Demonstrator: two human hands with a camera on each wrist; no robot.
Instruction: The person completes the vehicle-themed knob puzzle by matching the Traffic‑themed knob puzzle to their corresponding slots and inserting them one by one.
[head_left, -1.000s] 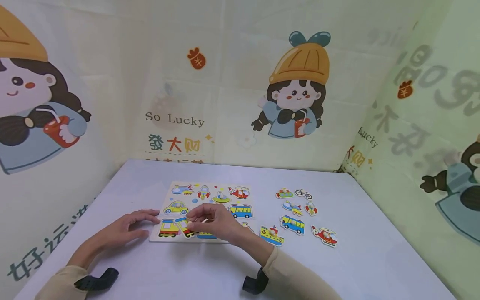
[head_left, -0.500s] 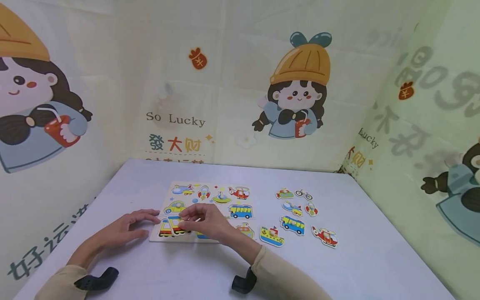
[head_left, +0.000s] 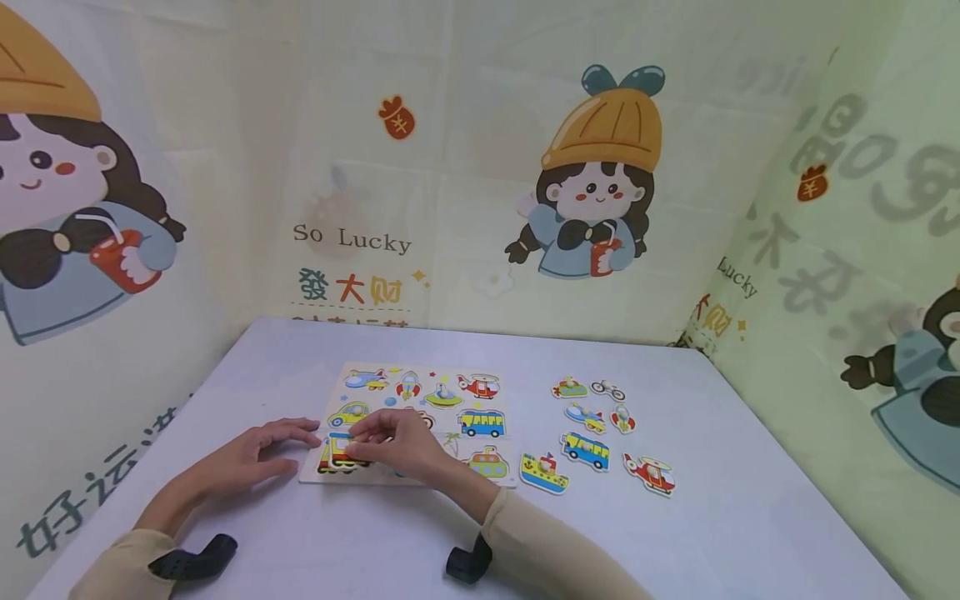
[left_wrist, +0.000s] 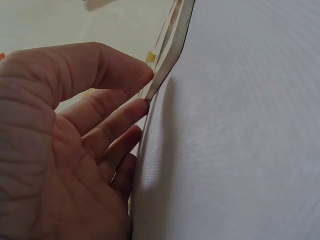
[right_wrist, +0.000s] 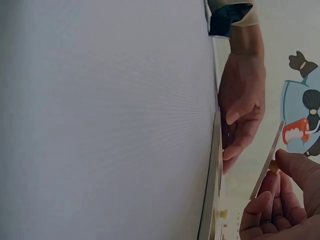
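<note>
By its small knob, my right hand [head_left: 408, 450] pinches a wooden train puzzle piece [head_left: 339, 450], yellow, red and blue. The piece is over the lower left corner of the puzzle board [head_left: 309, 477], covering part of a printed train. In the right wrist view, the piece [right_wrist: 266, 162] appears edge-on, tilted and apart from the board [right_wrist: 211, 190], with the right hand [right_wrist: 295, 200] behind it. My left hand [head_left: 251, 454] lies at the board's left edge with its fingers loosely extended. The left wrist view has its fingertips [left_wrist: 142, 77] touching the board's edge [left_wrist: 172, 57].
Right of the board lie several loose pieces, among them a ship [head_left: 543, 472], a bus [head_left: 585, 451], a helicopter [head_left: 650, 473], an airplane [head_left: 585, 417], a rocket [head_left: 622, 417] and a bicycle [head_left: 607, 389]. Patterned cloth walls [head_left: 465, 167] surround the white table [head_left: 720, 517].
My right hand has moved left with the train piece, from beside the printed train to over it, and the piece has turned more upright. My left hand has stayed still.
</note>
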